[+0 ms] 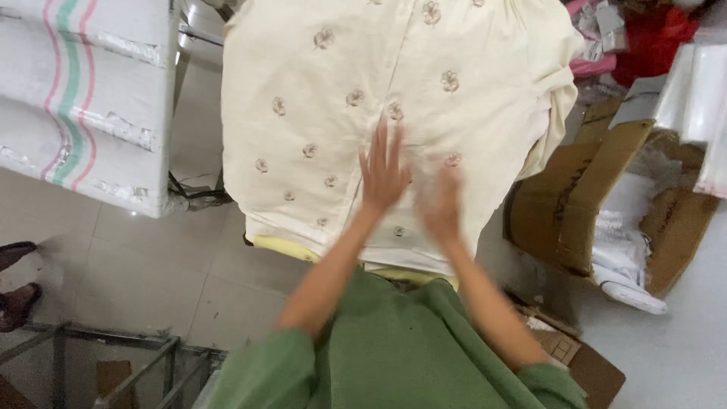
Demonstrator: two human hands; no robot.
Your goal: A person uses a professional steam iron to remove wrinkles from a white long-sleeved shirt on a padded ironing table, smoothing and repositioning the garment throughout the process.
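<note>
A cream garment [333, 91] with small embroidered brown flowers lies spread flat on top of a stack of folded cloth. My left hand [382, 173] rests flat on it with the fingers spread, near the garment's lower middle. My right hand [441, 203] is just to the right, over the same cloth, blurred, palm down. Neither hand holds anything. My green sleeves and top fill the bottom of the view.
A large white woven sack [83, 98] with pink and green stripes stands at left. An open cardboard box [583, 197] with plastic bags sits at right, with red and pink items [644, 38] behind it. A metal frame [106, 356] is at lower left. Someone's feet [17, 288] show at the left edge.
</note>
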